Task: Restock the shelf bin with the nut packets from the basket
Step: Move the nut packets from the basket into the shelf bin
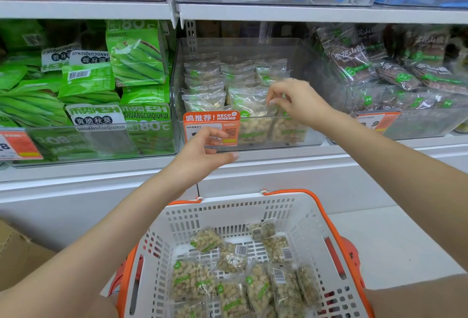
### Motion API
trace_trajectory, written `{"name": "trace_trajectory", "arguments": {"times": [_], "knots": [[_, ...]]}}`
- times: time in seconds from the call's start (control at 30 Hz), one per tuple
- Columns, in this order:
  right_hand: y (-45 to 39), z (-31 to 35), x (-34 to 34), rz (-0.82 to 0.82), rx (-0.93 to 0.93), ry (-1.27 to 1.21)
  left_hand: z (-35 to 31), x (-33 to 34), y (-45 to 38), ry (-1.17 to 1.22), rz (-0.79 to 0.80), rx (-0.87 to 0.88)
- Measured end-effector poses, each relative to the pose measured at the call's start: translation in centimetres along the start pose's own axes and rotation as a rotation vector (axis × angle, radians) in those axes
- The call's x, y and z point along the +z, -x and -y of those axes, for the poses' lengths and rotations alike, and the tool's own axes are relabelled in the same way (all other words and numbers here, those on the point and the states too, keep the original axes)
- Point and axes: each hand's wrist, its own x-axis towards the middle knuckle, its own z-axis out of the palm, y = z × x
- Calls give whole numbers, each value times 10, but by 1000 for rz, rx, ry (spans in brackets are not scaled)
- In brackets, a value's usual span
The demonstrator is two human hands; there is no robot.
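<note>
A clear shelf bin [312,64] on the middle shelf holds rows of see-through nut packets [202,82] standing upright. My right hand [296,101] reaches over the bin's front right and pinches the top of a nut packet [286,129] standing in the front row. My left hand [202,155] hovers at the bin's front left, its fingers loosely curled over the orange tag [210,118] and its thumb stretched out below; it holds nothing. Below, a white basket with orange handles [304,206] contains several loose nut packets [192,279].
A bin of green okra snack bags [136,64] stands to the left. A bin of dark hawthorn packets [354,61] stands to the right. The upper shelf edge [304,12] runs close above. A cardboard box [15,254] sits at the lower left.
</note>
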Motion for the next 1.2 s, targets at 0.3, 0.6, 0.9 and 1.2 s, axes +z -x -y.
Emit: {"name": "trace_trajectory", "arguments": {"times": [0.3, 0.6, 0.9, 1.2], "knots": [[18, -9, -1, -89, 103, -140, -4, 5, -6, -243, -120, 252], [4, -24, -5, 103, 441, -82, -2, 4, -7, -770, -374, 452], [24, -7, -5, -33, 342, -90, 9, 4, -5, -779, -360, 547], [216, 18, 131, 56, 133, 50, 130, 43, 30, -1107, 119, 64]]}}
